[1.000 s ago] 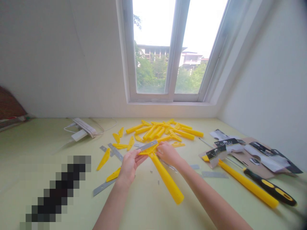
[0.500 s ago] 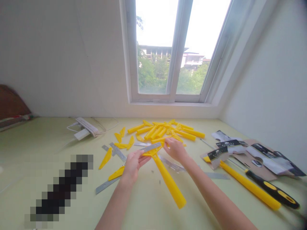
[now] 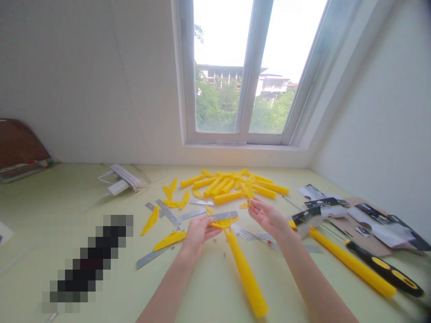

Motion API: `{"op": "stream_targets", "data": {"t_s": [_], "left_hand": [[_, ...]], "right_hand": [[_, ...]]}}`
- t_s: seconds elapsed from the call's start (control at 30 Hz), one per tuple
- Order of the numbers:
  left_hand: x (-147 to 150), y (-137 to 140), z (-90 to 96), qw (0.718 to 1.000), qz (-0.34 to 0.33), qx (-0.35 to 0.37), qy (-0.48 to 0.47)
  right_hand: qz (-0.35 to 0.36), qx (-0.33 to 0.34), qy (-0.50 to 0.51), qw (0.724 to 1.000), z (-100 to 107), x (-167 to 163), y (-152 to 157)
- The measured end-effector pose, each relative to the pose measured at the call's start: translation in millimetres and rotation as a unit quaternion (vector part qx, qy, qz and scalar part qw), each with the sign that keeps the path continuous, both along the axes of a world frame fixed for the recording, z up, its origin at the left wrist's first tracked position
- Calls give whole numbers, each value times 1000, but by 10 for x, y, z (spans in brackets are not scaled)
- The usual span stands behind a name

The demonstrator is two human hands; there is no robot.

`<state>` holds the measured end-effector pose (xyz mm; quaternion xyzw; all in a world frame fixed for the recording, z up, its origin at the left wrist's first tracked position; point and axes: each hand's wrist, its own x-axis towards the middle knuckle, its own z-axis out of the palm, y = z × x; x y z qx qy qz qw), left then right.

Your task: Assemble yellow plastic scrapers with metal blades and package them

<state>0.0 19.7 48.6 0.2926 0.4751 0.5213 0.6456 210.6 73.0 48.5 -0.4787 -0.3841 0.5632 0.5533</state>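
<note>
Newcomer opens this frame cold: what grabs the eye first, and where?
The long-handled yellow tool at front centre, its head in the left hand with a metal blade lying across it. Then the bright window above, and the heap of yellow handles on the table below it. The right hand, right of the blade, pinches a yellow piece.

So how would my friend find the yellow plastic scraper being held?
Below the pale-framed window is a pale green table. Over it, the bare left hand holds a yellow plastic scraper. Unlike the yellow plastic handles piled behind, it's held, with a flat grey metal blade at its far end.
</note>
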Motion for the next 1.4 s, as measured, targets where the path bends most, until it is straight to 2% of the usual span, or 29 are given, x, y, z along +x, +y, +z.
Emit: {"op": "stream_targets", "data": {"t_s": [0.1,0.23,0.37,0.47,0.53,0.63,0.8,0.97,1.17,1.4], "left_hand": [[16,-11,25,1000,-1,-8,12],[42,-20,30,1000,-8,-9,25],[53,-20,11,999,-21,-4,36],[51,-19,-1,999,-32,-2,39],[50,-20,-2,999,-36,2,40],[49,-22,7,998,-39,5,41],[48,-23,14,998,-41,3,42],[50,-40,22,998,-37,5,44],[49,-46,37,999,-27,8,47],[45,-21,17,998,-33,3,48]], "right_hand": [[14,-20,37,999,-19,-80,-53],[35,6,25,999,15,-186,-120],[44,70,-61,995,80,-255,-200],[67,138,-136,979,113,-285,-249],[93,156,-151,972,118,-302,-268],[115,144,-132,974,96,-328,-272],[93,96,-67,989,27,-344,-237],[105,76,-37,991,17,-346,-252],[116,52,-1,992,65,-371,-305],[98,73,15,992,203,-261,-341]]}}
